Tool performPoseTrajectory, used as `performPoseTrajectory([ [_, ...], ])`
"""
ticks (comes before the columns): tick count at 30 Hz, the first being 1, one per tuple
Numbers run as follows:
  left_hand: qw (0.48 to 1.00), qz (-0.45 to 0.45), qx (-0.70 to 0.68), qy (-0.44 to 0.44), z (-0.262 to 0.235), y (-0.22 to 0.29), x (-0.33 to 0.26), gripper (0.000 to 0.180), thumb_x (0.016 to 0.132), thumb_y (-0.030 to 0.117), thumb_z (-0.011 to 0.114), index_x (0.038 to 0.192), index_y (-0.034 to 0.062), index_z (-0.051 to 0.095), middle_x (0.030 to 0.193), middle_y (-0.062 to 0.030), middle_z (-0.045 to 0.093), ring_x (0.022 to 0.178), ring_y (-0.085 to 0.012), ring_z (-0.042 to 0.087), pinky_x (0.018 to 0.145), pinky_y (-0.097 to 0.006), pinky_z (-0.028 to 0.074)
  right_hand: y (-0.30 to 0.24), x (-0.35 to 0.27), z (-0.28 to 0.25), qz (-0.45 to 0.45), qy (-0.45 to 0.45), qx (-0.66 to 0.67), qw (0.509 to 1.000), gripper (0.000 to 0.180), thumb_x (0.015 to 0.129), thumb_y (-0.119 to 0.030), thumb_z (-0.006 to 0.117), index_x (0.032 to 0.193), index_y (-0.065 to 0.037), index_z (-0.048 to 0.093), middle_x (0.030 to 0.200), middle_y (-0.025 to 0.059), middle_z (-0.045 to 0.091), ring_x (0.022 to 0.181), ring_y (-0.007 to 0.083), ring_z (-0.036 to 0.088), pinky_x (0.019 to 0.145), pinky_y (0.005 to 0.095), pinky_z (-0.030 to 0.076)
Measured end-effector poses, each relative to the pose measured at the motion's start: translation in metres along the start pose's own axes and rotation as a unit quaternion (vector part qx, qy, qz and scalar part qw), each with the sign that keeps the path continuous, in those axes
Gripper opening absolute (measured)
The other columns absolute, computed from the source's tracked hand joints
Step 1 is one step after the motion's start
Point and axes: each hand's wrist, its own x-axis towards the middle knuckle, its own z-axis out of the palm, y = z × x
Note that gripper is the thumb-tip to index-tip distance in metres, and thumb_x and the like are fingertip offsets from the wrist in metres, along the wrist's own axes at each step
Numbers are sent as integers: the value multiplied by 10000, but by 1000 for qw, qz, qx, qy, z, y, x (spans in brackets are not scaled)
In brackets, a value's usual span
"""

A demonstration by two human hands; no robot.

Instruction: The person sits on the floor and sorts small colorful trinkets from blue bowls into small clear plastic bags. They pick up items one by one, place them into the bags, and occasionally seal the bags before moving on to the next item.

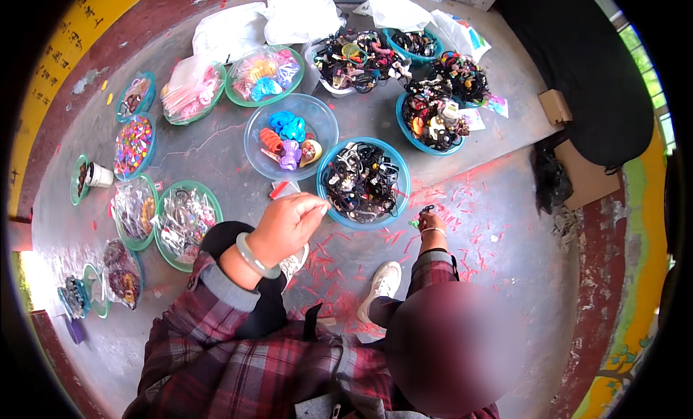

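Observation:
My left hand (292,220), with a pale bangle at its wrist, is closed in a pinch at the near left rim of a blue basin (406,191). What its fingertips hold, if anything, is too small to make out. A tangle of mostly black hair ties (364,179) with small ornaments fills that basin. To the basin's lower right, my right hand (432,224) grips a small black hair tie (427,210). A green bit shows beside those fingers. Just behind my left hand lies a small red and white packet (283,189).
A clear basin (256,155) holds blue, orange and purple hair clips. More basins of hair ties stand behind, including a blue one (433,152). Bags and green trays (167,254) line the left. Red scraps (339,289) litter the floor around my shoes (382,282). Cardboard (588,177) lies at right.

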Motion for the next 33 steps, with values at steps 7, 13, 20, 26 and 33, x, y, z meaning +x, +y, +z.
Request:
performPoseTrajectory([
  [7,995,-1,-22,95,-6,-3,-16,175,789,153,516,799,-2,597,723,-163,586,658,-306,572,568,-352,436,-93,-164,71,-187,-117,-22,975,108,694,11,589,783,-46,567,632,25,546,504,126,512,421,219,399],
  [13,987,-5,10,160,-9,-15,-24,235,802,221,543,830,-5,600,624,-154,558,559,-236,565,520,-321,416,-106,-212,132,-248,-98,-181,947,412,710,-27,591,1111,-4,499,865,87,592,588,151,598,447,239,446],
  [20,962,-75,-143,219,-12,-37,-21,243,830,228,494,817,14,608,683,-63,614,617,-121,581,532,-257,443,-130,-271,117,-328,-58,-232,914,145,734,-114,590,844,-23,614,647,61,584,484,130,553,392,242,412],
  [26,777,-172,-566,214,-22,-32,-12,223,837,259,507,783,47,552,770,-82,616,670,-134,595,543,-229,455,-124,-332,88,-352,-59,-202,912,187,756,-183,591,732,3,597,577,48,546,462,107,507,404,229,386],
  [33,768,-204,-538,281,-66,-50,11,218,840,272,510,806,59,544,802,-79,612,718,-149,592,579,-252,454,-70,-307,98,-451,-128,-271,841,158,722,-105,593,838,-5,634,733,66,620,687,123,567,634,255,448],
])
